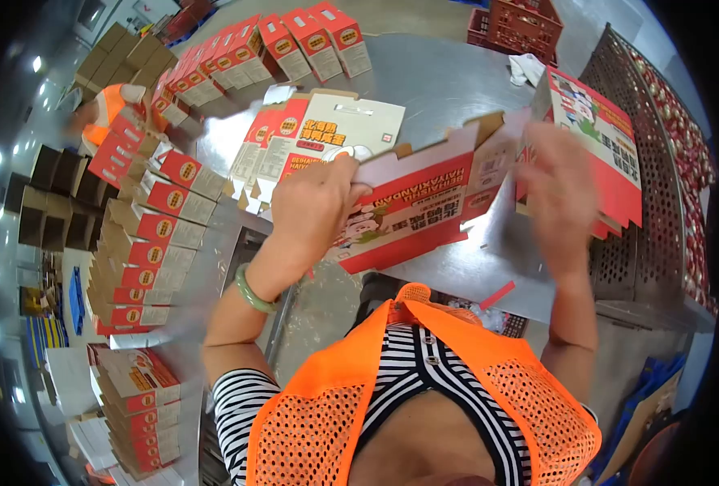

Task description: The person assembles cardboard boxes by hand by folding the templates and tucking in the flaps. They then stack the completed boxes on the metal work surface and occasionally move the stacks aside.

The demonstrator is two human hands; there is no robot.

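Observation:
My left hand is closed on the upper left edge of a red and white cardboard gift box, partly unfolded, with printed lettering and brown flaps along its top. The box is tilted over the steel table. At its right end, my right hand is smeared by motion, with the fingers blurred. Behind my left hand, flat printed cartons lie on the table. To the right of my right hand leans a stack of flat red and white cartons.
Rows of standing red boxes line the table's far edge and the left side. A perforated metal bin holds many small wrapped items on the right. Red crates stand behind. A person in an orange vest is far left.

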